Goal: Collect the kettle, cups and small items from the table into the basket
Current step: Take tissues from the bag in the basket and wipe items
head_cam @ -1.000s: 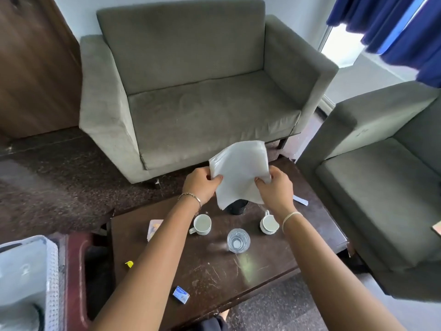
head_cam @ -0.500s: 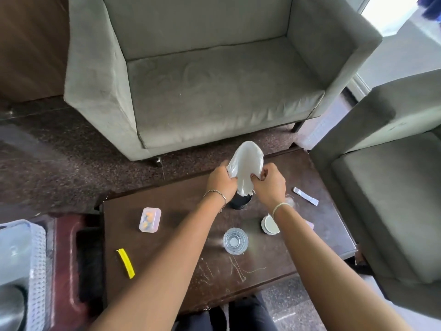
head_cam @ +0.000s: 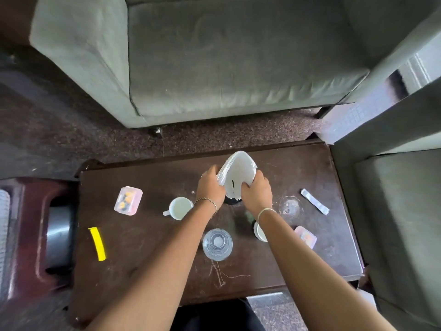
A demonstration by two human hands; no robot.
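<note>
Both hands hold a folded white plastic sheet above the dark wooden table. My left hand pinches its left side and my right hand grips its right side. A small black object sits on the table just under the sheet, mostly hidden. A white cup stands left of my left wrist. A second white cup is half hidden by my right forearm. A clear glass stands between my forearms. The white basket shows only at the far left edge.
On the table lie a pink snack box, a yellow sachet, a clear glass lid, a white sachet and another pink box. A grey sofa stands behind, an armchair at right, a red stool at left.
The camera tilted downward and nearer the table. The white sheet went from spread flat to bunched and folded, and both hands lowered it toward the black object.
</note>
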